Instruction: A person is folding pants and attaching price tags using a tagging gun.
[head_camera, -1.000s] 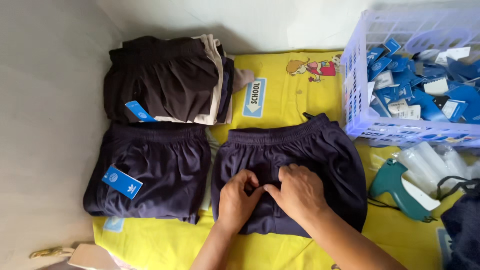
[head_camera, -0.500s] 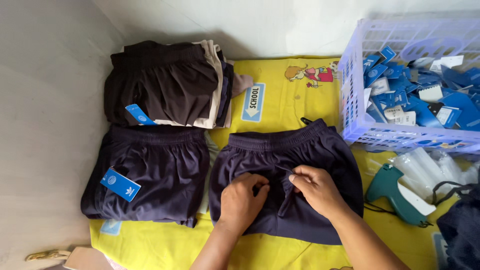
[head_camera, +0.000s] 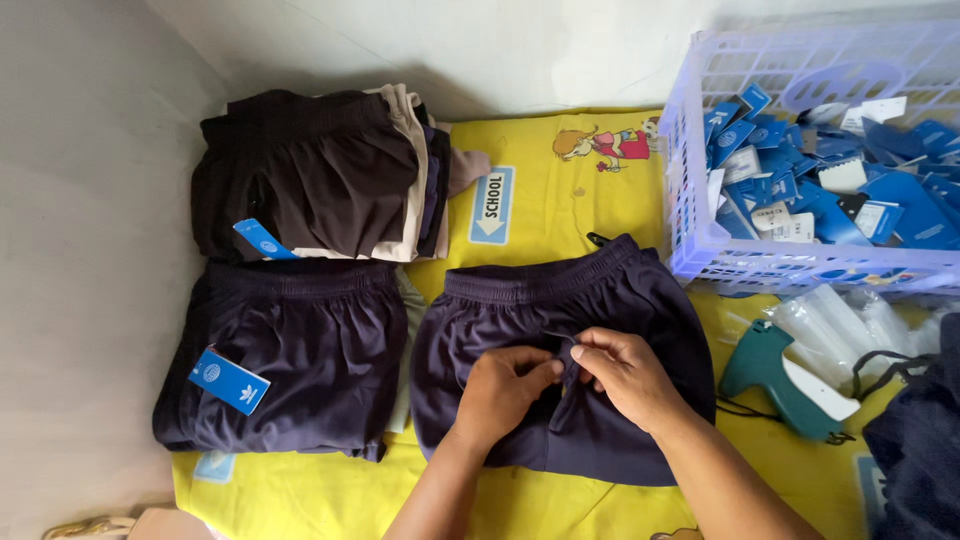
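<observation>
Far left, a stack of dark shorts (head_camera: 285, 355) lies on the yellow cloth (head_camera: 545, 215), w/ a blue tag (head_camera: 229, 380) on its lower left corner. Just above it sits another pile of folded shorts (head_camera: 320, 175) – dark on top, beige layers at the right edge – also w/ a small blue tag (head_camera: 260, 238).

Center: one pair of navy shorts (head_camera: 600, 295) spread flat on the cloth, waistband toward the top. Both hands are on its front, about mid-garment. Left hand (head_camera: 500, 395) – fingers curled in, pinching a fold of the fabric. Right hand (head_camera: 625, 375) is touching the left, thumb & fingers nipped tight on the same raised fold.

Right of the shorts, a teal tagging gun (head_camera: 775, 380) rests on the cloth, near the right forearm but apart from it. Clear plastic bits (head_camera: 840, 325) lie just beside it. Above, a pale purple basket (head_camera: 690, 235) holds a heap of blue & white tags (head_camera: 840, 185). Bottom right corner: more dark fabric (head_camera: 915, 450), partly cut off.
</observation>
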